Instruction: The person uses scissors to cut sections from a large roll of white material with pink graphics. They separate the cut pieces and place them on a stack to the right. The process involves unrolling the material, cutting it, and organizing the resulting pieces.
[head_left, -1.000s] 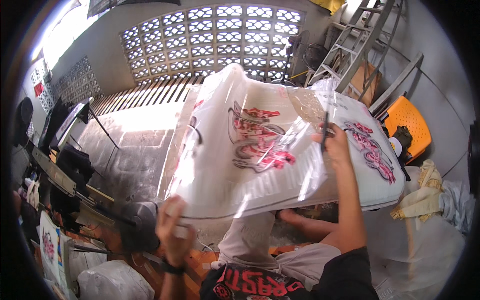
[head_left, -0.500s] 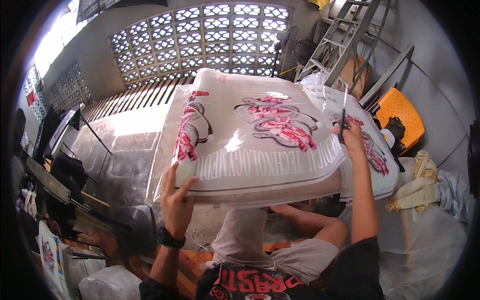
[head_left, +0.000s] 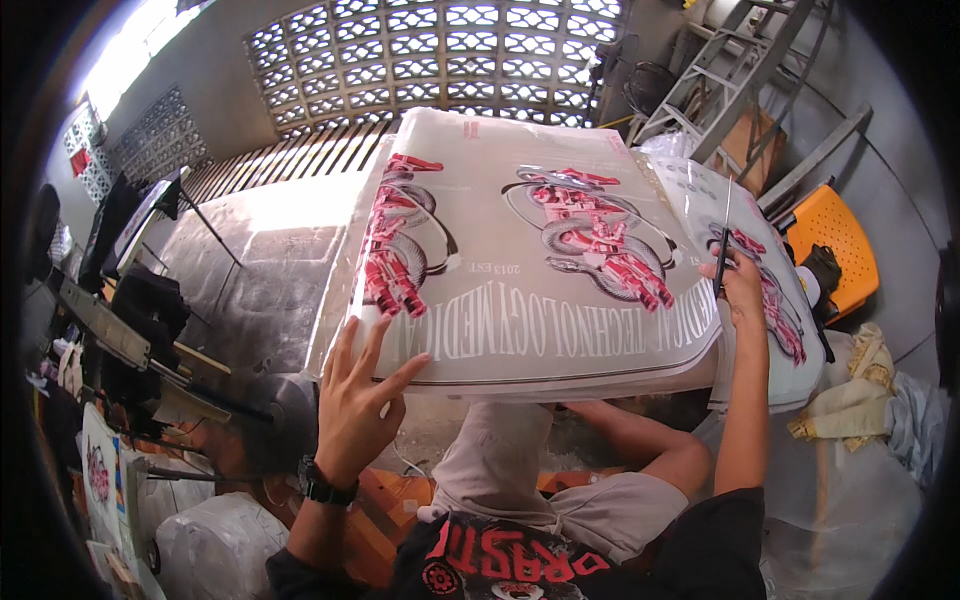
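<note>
A large glossy printed film sheet (head_left: pixel 480 250) with red and grey motorcycle-like pictures and white lettering lies in front of me. At its near left corner is my left hand (head_left: pixel 365 410), fingers spread and fingertips resting on the film. Near the sheet's right edge my right hand (head_left: pixel 738 288) is closed around scissors (head_left: pixel 724 235), whose slim blades point up and away from me. Beneath that hand lies another printed film piece (head_left: pixel 745 215) with a similar red picture, reaching to the right. How far the scissors' blades are parted cannot be made out.
An orange plastic chair (head_left: pixel 838 240) stands at the right, with a metal stepladder (head_left: pixel 725 75) behind it. Crumpled beige cloth (head_left: pixel 850 390) lies at the near right. Dark metal equipment (head_left: pixel 110 320) lines the left. A patterned block wall (head_left: pixel 430 65) closes the back.
My left hand has spread its fingers wider on the sheet's near left edge. The right hand still holds the scissors near the sheet's right edge. The whole view has shifted slightly.
</note>
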